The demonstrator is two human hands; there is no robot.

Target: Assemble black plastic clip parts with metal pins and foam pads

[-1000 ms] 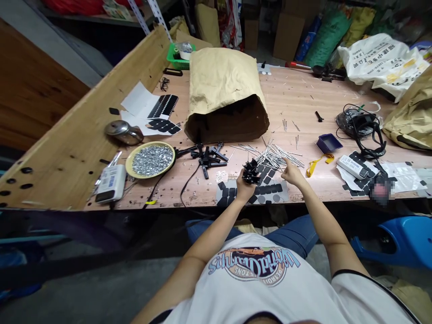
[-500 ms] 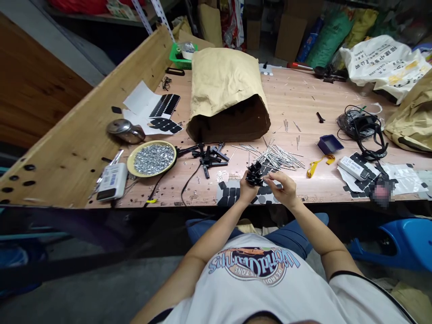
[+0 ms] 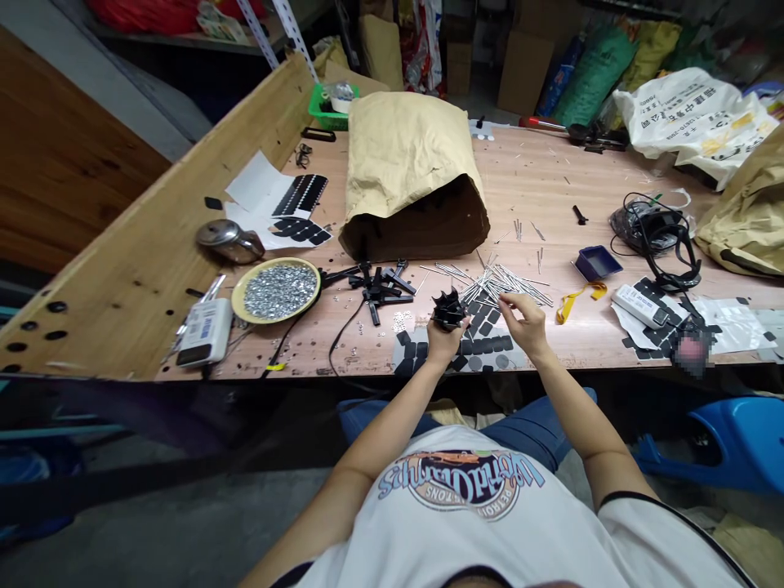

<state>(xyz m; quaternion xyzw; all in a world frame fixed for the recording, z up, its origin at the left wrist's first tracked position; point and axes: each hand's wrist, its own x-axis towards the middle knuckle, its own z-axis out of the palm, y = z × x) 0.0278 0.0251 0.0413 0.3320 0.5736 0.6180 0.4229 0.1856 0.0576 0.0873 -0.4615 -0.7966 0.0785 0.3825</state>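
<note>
My left hand (image 3: 442,339) is closed round a bunch of black plastic pieces (image 3: 447,309), held upright above the front edge of the wooden table (image 3: 612,192). My right hand (image 3: 525,321) hovers just to the right of it, fingers curled in a pinch over the pile of thin metal pins (image 3: 502,282). Whether a pin is between the fingertips is too small to make out. Under both hands lies a grey sheet with black adhesive pads (image 3: 487,339).
A brown paper sack (image 3: 407,159) lies open at the middle. Left of my hands are loose black plastic pieces (image 3: 376,286), a yellow dish of small metal bits (image 3: 275,288) and a white device (image 3: 201,330). A blue tray (image 3: 596,260), cables and more pad sheets lie right.
My right hand came from the pin pile to the black bunch, then moved back right toward the pins. My left hand kept the bunch and shifted slightly left.
</note>
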